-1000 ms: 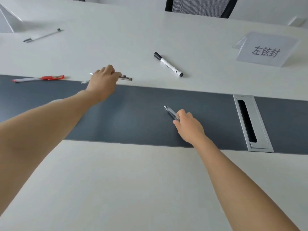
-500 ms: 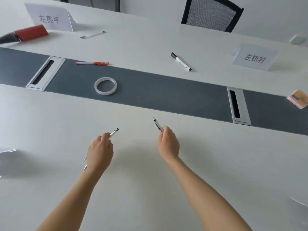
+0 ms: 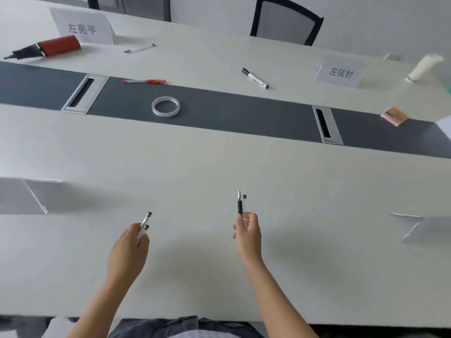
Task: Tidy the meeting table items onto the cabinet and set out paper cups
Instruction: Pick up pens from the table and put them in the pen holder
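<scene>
Evidently the gathering step was in hand: pens had been collected, while much was left on the meeting table.

The left hand, low and left of centre in the frame, was closed around two clear pens, their capped ends pointing up and to the right. The right hand, low and right of centre, was pinched on a black-gripped pen held nearly upright, tip uppermost; a second clear barrel seemed to be held just beside it, though this could not be told for certain.

Left on the table were a tape roll on the grey strip at upper centre, a red pen above it, a whiteboard marker at upper right of centre, and a thin pen at upper left.

No cabinet or paper cups were seen. The next move was judged to call either for the held pens to be carried away or for the far items to be reached with hands already occupied.
</scene>
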